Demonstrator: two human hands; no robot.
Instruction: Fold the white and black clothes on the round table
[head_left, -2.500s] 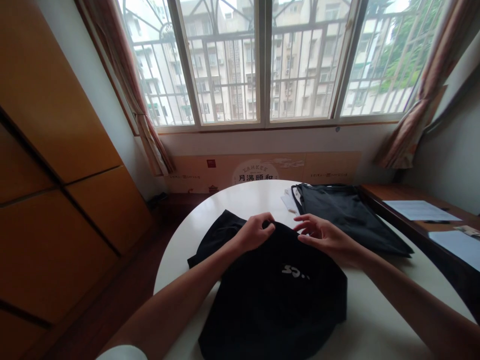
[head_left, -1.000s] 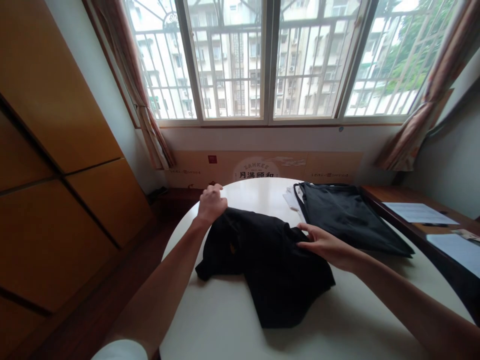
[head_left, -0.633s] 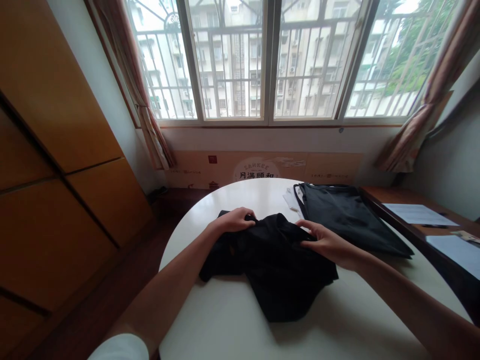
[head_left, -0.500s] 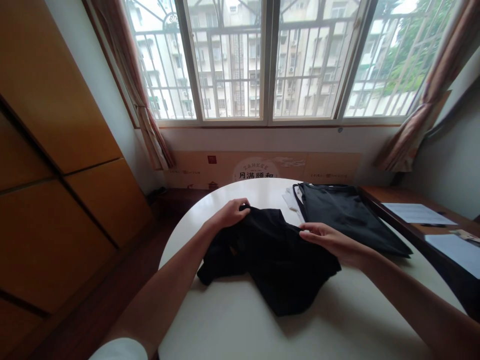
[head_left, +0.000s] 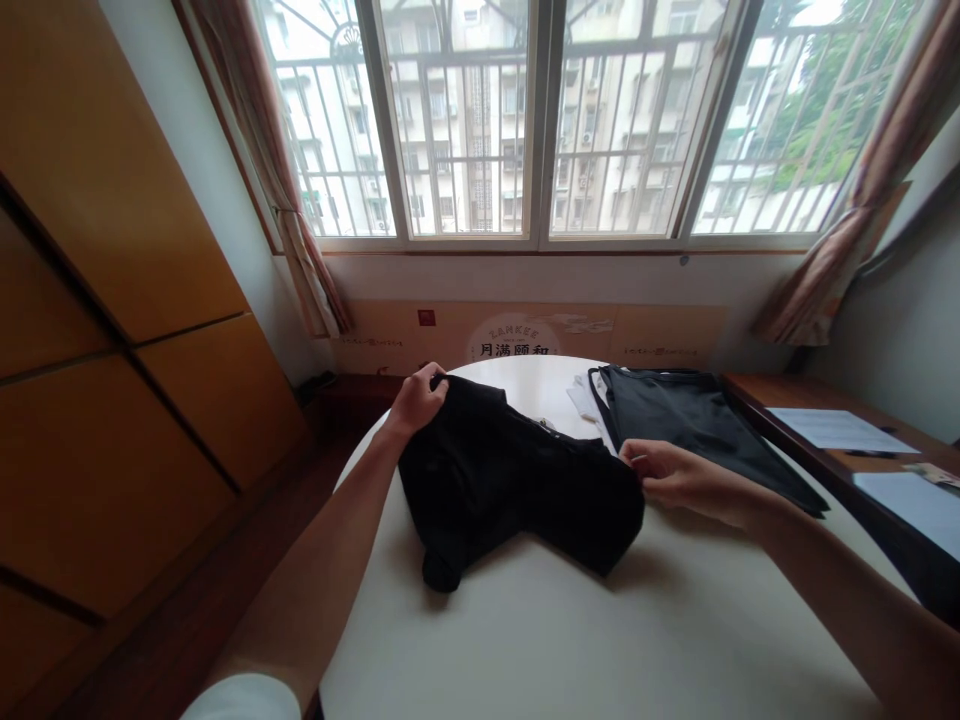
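Note:
A pair of black shorts (head_left: pixel 517 480) is stretched between my two hands over the white round table (head_left: pixel 480 640). My left hand (head_left: pixel 420 400) pinches the upper left corner of the cloth, fingers closed. At the other end, my right hand (head_left: pixel 660 470) grips the right edge with its fingers curled in. Along the upper edge, near the middle, shows a small shiny fastening, too small to make out. The lower parts of the shorts hang down at left and right, close to the tabletop or touching it; I cannot tell which.
Folded black cloth (head_left: pixel 690 410) lies at the table's back right, with white papers or tags (head_left: pixel 583 398) beside it. To the right, a brown wooden desk (head_left: pixel 757 388) bears paper sheets (head_left: pixel 836 430). A wooden cabinet (head_left: pixel 97 450) stands left; a window (head_left: pixel 540 130) is ahead.
My left hand has moved left and slightly up, my right hand a little to the right. The shorts are spread wider between them, and the small fastening has come into view.

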